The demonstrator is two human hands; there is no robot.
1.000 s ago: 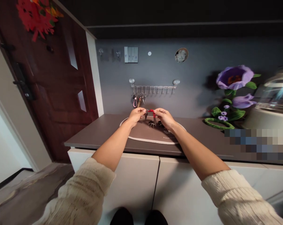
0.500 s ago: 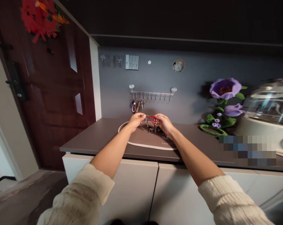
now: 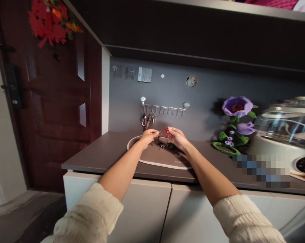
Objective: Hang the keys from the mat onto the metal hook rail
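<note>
Seen from my distant post, two bare hands in rolled cream knit sleeves meet above a brown oval mat [image 3: 152, 157] with a pale rim, lying on a dark surface [image 3: 91, 153]. My left hand [image 3: 148, 137] pinches a small metal key ring [image 3: 160, 134] between thumb and fingers. My right hand [image 3: 178, 138] pinches a red cord [image 3: 165, 129], which stretches in a thin loop across the gap to the ring. Loose keys [image 3: 162, 146] lie on the mat below. Behind, more keys hang at the left end of a wall-mounted hook rail [image 3: 165, 107]. Well to the right stands a purple artificial flower [image 3: 238, 106].
</note>
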